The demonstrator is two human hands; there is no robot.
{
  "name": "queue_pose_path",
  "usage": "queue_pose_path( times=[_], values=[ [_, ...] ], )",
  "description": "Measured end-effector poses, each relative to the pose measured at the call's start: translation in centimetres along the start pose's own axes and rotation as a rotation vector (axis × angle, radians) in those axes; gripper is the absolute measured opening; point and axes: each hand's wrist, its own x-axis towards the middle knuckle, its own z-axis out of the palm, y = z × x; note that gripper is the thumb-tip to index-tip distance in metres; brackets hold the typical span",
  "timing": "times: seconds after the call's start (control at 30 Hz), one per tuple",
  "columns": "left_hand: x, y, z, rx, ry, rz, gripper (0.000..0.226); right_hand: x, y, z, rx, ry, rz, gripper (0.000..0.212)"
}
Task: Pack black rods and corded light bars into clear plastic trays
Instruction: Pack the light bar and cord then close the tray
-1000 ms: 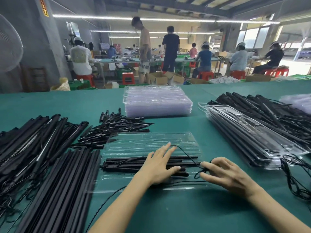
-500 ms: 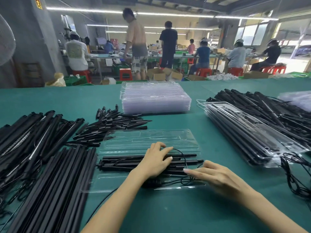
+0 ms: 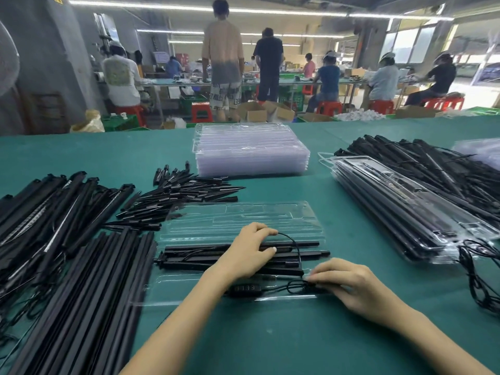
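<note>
A clear plastic tray point(image 3: 238, 220) lies open on the green table in front of me. Black rods and light bars point(image 3: 305, 253) lie across its middle. My left hand point(image 3: 249, 253) rests on these bars with its fingers curled down over them and a loop of black cord point(image 3: 296, 244) beside its fingertips. My right hand point(image 3: 349, 288) pinches the coiled black cord point(image 3: 296, 286) at the tray's near edge. A black inline controller point(image 3: 244, 289) with buttons lies in the tray's front channel, partly under my left wrist.
Long black rods point(image 3: 81, 293) and corded light bars point(image 3: 40, 212) are piled at the left, short black spikes point(image 3: 184, 196) behind the tray. A stack of empty clear trays point(image 3: 251, 152) stands at the back, filled trays point(image 3: 400, 209) and tangled cords point(image 3: 484, 274) at the right. Several people work beyond.
My right hand moved left and nearer, bringing the cord down into the tray's front edge. My left hand stayed on the bars and curled its fingers more.
</note>
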Motion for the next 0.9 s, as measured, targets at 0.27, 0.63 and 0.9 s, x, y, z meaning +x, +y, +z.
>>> queue_pose_path(
  times=[0.27, 0.63, 0.9],
  values=[
    [-5.0, 4.7, 1.2, 0.309, 0.077, 0.186, 0.028, 0.8, 0.0, -0.8, -0.112, -0.071, 0.005, 0.024],
    [-5.0, 3.1, 0.9, 0.002, 0.269, 0.124, 0.039, 1.2, -1.5, 0.1, 0.438, 0.387, 0.364, 0.025],
    [-2.6, 2.4, 1.1, 0.223, -0.038, 0.023, 0.059, 4.4, -2.5, -0.8, 0.13, 0.483, 0.383, 0.042]
  ],
)
